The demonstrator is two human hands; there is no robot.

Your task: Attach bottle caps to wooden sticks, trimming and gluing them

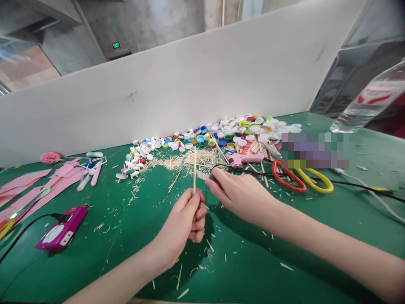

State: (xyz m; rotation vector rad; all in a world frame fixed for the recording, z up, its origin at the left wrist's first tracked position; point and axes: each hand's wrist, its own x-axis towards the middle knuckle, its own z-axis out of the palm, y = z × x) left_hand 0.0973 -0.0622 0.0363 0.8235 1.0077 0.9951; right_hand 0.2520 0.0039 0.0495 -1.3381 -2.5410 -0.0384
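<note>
My left hand is closed around a thin wooden stick, which stands nearly upright out of the fist. In my right hand is a small knife; its handle is mostly hidden by the fingers. The blade points left toward the stick, close to it above the left fist; whether the two touch I cannot tell. Behind the hands lies a heap of pale wood shavings, and loose curls are scattered over the green table.
Many bottle caps are piled along the white partition. To the right are a pink glue gun, red-handled scissors, a yellow handle and a water bottle. Pink paper and a purple power strip lie left.
</note>
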